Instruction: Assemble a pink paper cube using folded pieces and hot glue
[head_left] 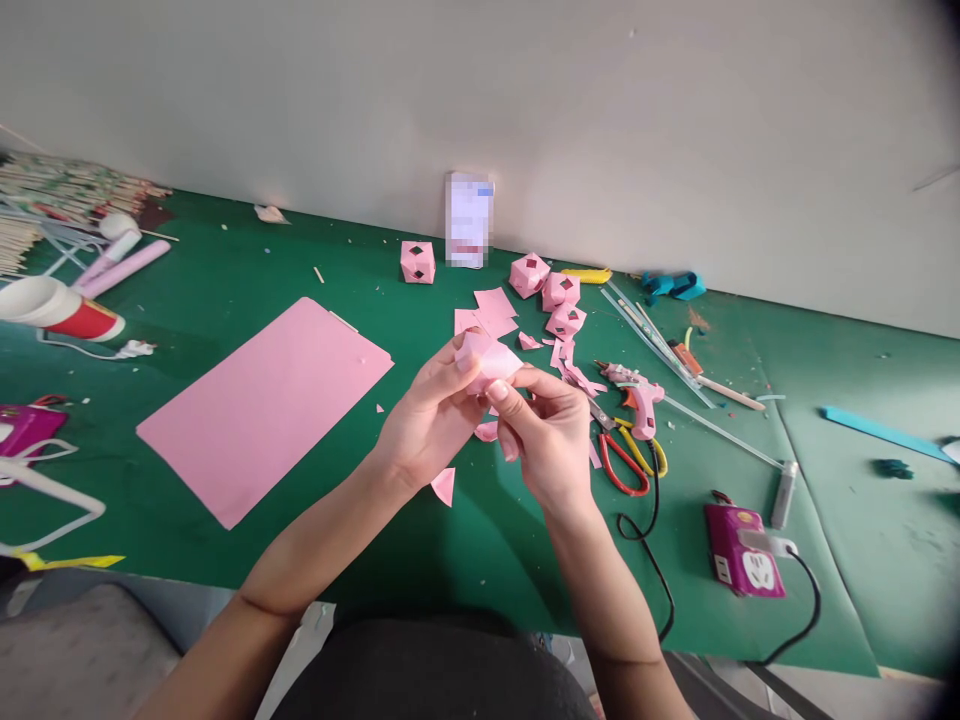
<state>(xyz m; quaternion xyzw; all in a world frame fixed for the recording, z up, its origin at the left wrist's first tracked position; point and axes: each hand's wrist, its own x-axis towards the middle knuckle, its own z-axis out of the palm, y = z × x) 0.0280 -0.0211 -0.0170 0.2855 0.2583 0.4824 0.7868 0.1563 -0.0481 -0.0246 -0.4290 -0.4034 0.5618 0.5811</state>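
Left hand (439, 410) and right hand (547, 430) pinch one small folded piece of pink paper (489, 358), over a green table (424, 560).
Thumbs and bent fingers hold the paper from both sides. Four pink paper shapes with diamond holes (553, 293) sit behind it, near the grey wall (480, 90). One big flat pink paper sheet (266, 410) lies to the left. On the right are scissors with red and yellow handles (604, 424) and a pink glue gun (643, 405).

holed paper shapes (418, 262): 4 | phone (470, 220): 1 | glue gun (643, 405): 1 | scissors (604, 418): 1 | cup (67, 312): 1
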